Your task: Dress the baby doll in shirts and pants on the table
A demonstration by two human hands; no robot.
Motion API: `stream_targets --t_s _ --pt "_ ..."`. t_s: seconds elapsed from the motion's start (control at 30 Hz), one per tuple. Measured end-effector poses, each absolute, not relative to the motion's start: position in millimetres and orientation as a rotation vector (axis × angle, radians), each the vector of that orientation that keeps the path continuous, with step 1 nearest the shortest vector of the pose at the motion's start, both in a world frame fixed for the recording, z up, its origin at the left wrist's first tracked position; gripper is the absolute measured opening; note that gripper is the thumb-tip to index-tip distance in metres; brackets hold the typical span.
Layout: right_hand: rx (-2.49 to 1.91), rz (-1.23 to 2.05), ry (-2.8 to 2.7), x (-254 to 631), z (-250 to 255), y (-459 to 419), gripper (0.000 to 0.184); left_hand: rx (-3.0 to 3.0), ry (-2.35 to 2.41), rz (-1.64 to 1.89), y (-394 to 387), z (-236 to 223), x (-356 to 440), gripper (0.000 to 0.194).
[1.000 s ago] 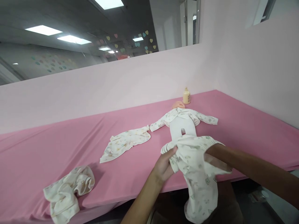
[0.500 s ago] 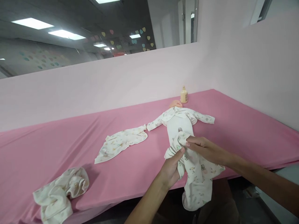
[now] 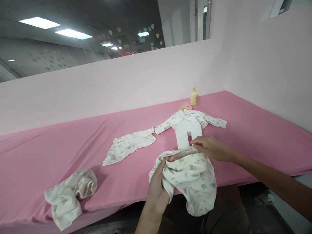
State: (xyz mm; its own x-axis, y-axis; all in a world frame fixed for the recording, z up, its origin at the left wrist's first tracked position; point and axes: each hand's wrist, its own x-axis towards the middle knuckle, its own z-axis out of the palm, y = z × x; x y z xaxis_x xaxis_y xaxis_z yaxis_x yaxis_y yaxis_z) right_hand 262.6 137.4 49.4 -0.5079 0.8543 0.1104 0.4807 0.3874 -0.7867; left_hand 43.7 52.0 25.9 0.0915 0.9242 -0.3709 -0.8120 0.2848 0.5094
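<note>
Printed baby trousers (image 3: pixel 201 177) droop over the pink sheet's (image 3: pixel 129 178) near edge, at six o'clock from the white-legged doll (image 3: pixel 180 135). Left hand (image 3: pixel 158 191) pinches the waistband (image 3: pixel 184 159) at ten o'clock, thumb outside, fingers inside; right hand (image 3: pixel 212 148) seems to pinch its rim at twelve. I'd hold that opening wide, legs untwisted, gathering cloth evenly.

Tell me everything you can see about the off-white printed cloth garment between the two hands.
The off-white cloth garment, scattered with small green and grey animal-like prints, looks soft, loose and rumpled. Its gathered opening faces up, partly spread. The left hand grips one side, thumb outside and fingers inside; the right hand pinches the far rim. Its lower part hangs at the front edge of the pink cloth-covered table.
</note>
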Motion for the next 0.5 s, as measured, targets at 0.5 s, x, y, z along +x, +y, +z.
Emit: stream_targets --t_s 0.5 --pt "-0.644 0.030 -3.054 221 22 170 0.066 -0.028 0.713 1.188 6 -17 61 0.019"
